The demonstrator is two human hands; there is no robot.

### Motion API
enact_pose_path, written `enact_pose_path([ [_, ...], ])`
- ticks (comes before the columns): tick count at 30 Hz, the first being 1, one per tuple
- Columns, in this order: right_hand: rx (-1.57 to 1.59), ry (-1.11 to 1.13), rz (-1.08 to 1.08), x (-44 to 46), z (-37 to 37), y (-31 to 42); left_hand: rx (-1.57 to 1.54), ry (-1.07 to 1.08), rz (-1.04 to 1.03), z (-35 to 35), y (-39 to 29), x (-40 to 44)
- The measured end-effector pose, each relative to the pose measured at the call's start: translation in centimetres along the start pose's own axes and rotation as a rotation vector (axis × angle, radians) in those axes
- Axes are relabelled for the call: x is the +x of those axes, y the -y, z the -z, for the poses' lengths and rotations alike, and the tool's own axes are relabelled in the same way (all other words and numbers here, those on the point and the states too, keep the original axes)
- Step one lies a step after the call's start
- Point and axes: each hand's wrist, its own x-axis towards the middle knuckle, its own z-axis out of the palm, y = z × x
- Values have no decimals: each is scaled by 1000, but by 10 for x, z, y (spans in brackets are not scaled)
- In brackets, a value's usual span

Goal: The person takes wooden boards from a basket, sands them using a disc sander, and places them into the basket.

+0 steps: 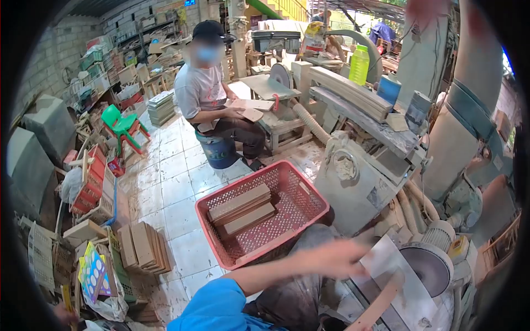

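Wooden board [381, 303]: lay slantwise over the pale counter [414, 306], near the sanding disc [430, 270], its near end cut off by the bottom of the view; the flat surface presumably served to steady it beside the disc.
Left hand [331, 257]: reached across the body toward the board's far end, blurred; whether its grip was wide, narrow or closed on something, I could not tell.
Right hand: did not show, so its grip could not be told either.
Red crate [301, 193]: stood just ahead of the trousered leg [287, 300], probably for easy reach, with flat boards [240, 204] packed in rows toward its left, perhaps to save space.
Counter edges: the disc bounded the right side, leaving what looked like little sideways room around the board.
Open room: tiled floor [185, 237] showed between the crate and the floor stack [141, 245] of boards; the crate's mesh base showed right of its rows.
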Motion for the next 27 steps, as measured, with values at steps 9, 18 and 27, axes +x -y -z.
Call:
enact_pose_path([
  [9, 762, 144, -429, -21, -73, 92, 329, 365, 4, -66, -41, -39],
  [18, 1043, 367, -713, 7, -84, 82, 444, 224, 95, -79, 0, -36],
  [27, 1196, 514, -742, 5, -96, 44, 375, 40, 97, -117, 28, -50],
])
